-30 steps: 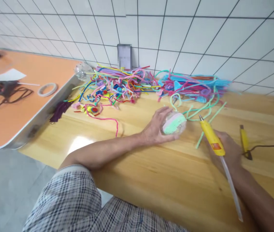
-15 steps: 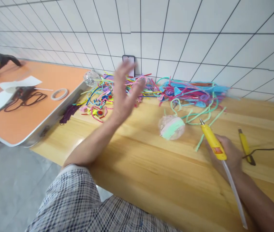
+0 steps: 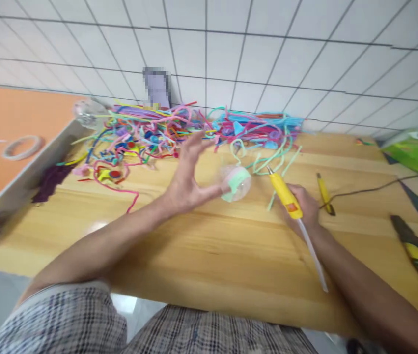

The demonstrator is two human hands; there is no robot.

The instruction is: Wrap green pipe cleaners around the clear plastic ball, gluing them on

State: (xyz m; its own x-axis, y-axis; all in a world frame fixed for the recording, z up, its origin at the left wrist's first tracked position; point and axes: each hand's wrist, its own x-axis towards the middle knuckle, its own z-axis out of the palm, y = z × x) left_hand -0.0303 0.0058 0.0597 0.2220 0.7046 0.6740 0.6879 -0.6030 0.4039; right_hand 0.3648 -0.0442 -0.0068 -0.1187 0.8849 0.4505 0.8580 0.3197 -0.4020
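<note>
My right hand [image 3: 302,204] is wrapped round a yellow hot glue gun [image 3: 286,194], its metal nozzle pointing up and left and a clear glue stick [image 3: 314,255] sticking out of its back. My left hand [image 3: 194,179] has its thumb and fingers spread wide. The left thumb tip is at the near side of a clear ball [image 3: 243,187] with pale green and pinkish stripes; I cannot tell whether it touches. Pale green pipe cleaners [image 3: 267,160] lie curled just behind the ball, one strip reaching down between it and the glue gun.
Colourful pipe cleaners [image 3: 150,128] are heaped along the tiled wall. A blurred phone [image 3: 157,88] leans there. At right lie a yellow utility knife [image 3: 325,194], a dark cable and yellow-black pliers [image 3: 417,253]. A tape roll [image 3: 22,147] rests on the orange surface at left.
My left hand has come down and right, from above the pipe cleaners to beside the ball. The view has swung right, bringing the pliers in. My right hand still holds the glue gun.
</note>
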